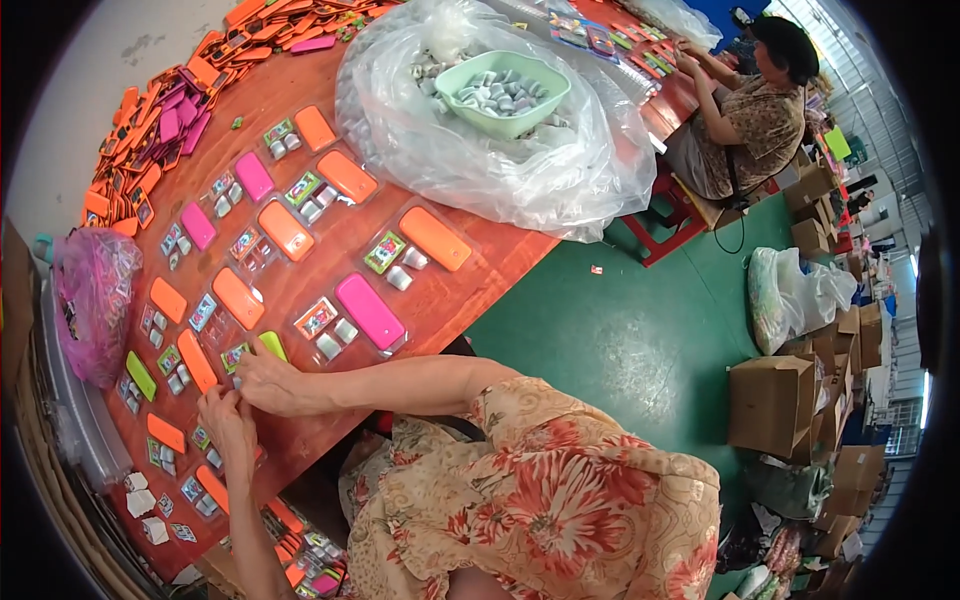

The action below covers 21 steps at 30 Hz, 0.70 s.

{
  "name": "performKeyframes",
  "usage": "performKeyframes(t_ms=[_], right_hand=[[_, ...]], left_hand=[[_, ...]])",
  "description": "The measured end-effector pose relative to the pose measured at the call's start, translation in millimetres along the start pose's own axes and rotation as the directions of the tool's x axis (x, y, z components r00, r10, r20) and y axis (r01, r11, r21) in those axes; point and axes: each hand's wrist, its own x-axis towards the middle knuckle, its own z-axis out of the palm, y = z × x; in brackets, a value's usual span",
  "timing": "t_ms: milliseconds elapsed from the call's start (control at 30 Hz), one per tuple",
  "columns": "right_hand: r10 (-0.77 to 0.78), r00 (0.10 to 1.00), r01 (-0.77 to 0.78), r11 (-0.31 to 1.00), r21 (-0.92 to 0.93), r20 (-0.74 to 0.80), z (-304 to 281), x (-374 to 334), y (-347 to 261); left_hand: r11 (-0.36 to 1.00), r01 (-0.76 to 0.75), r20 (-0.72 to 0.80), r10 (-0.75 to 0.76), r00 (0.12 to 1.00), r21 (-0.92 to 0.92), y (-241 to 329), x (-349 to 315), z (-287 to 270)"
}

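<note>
My right hand (272,384) is bent over a clear tray beside a lime-green case (272,346), fingers closed and pointing down. Close against it, my left hand (229,424) has its fingers pinched together at the neighbouring tray by an orange case (196,362). Whatever sits between the fingertips is hidden or too small to name. Rows of clear plastic trays surround both hands. Most hold a rounded case, such as a pink case (370,312), with a small colourful card (316,317) and a pair of small grey-white pieces (328,346).
A light green basin (470,110) of grey pieces rests on a large clear bag (600,170) at the back. Orange and purple cases (190,95) lie heaped far left, near a pink bag (95,300). Another person (750,120) works at upper right. Cardboard boxes (770,400) stand right.
</note>
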Motion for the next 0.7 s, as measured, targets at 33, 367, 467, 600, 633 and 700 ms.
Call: performKeyframes(t_ms=[33, 367, 467, 600, 633, 700], right_hand=[[-0.007, 0.998, 0.008, 1.0, 0.013, -0.064, 5, -2, 1], [0.076, 0.986, -0.021, 0.94, 0.341, -0.15, -113, -58, 63], [0.434, 0.89, -0.401, 0.891, 0.212, -0.14, -166, -106, 119], [0.582, 0.798, -0.595, 0.803, -0.045, -0.157, -188, -144, 169], [0.57, 0.809, -0.58, 0.814, -0.037, -0.145, -183, -142, 168], [0.652, 0.755, -0.656, 0.747, -0.108, -0.071, -177, -148, 173]], left_hand=[[1.0, 0.02, -0.006, -0.02, 1.0, -0.015, 0, 0, 1], [0.973, 0.027, -0.132, 0.004, 0.991, 0.229, 25, 0, -13], [0.977, -0.187, -0.269, 0.152, 0.951, -0.106, 62, -1, -17], [0.917, -0.241, -0.247, 0.166, 0.955, -0.318, 129, 6, -10], [0.89, -0.27, -0.262, 0.18, 0.948, -0.368, 144, 12, -8], [0.876, -0.235, -0.21, 0.158, 0.965, -0.421, 165, 27, 2]])
